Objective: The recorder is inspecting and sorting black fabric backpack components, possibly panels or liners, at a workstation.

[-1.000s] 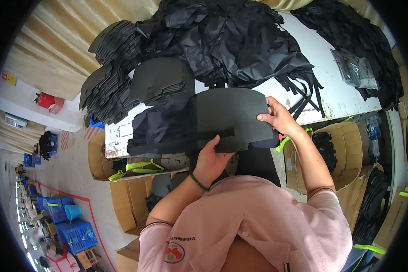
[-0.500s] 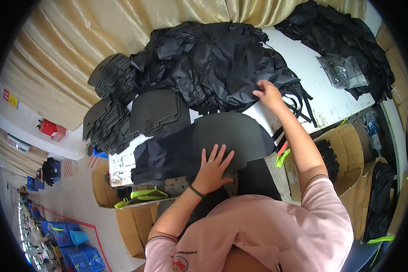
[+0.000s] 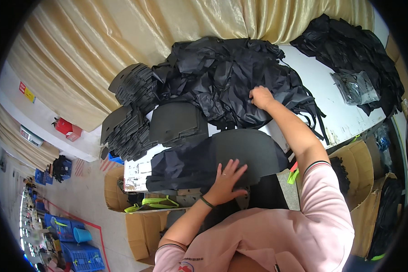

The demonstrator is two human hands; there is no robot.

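My left hand [image 3: 227, 182] rests with its fingers spread on the near edge of a dark grey foam panel [image 3: 251, 152] with a rounded edge. Part of that panel lies on or in a black fabric piece [image 3: 182, 164] along the table's near edge; which one cannot be told. My right hand [image 3: 261, 97] reaches forward into a big heap of thin black fabric pieces [image 3: 217, 75]. Its fingers are closed at the heap's surface, apparently pinching the fabric, though the fingertips are partly hidden.
Stacks of dark foam panels [image 3: 177, 120] stand at the left of the white table [image 3: 342, 122]. Another black fabric heap [image 3: 349, 50] and a clear plastic bag [image 3: 356, 87] lie at the far right. Cardboard boxes [image 3: 360, 158] sit below; a gold curtain [image 3: 136, 31] hangs behind.
My right hand has moved farther onto the fabric heap, and its fingers have closed. My left hand stays spread on the panel. The whole view has shifted slightly.
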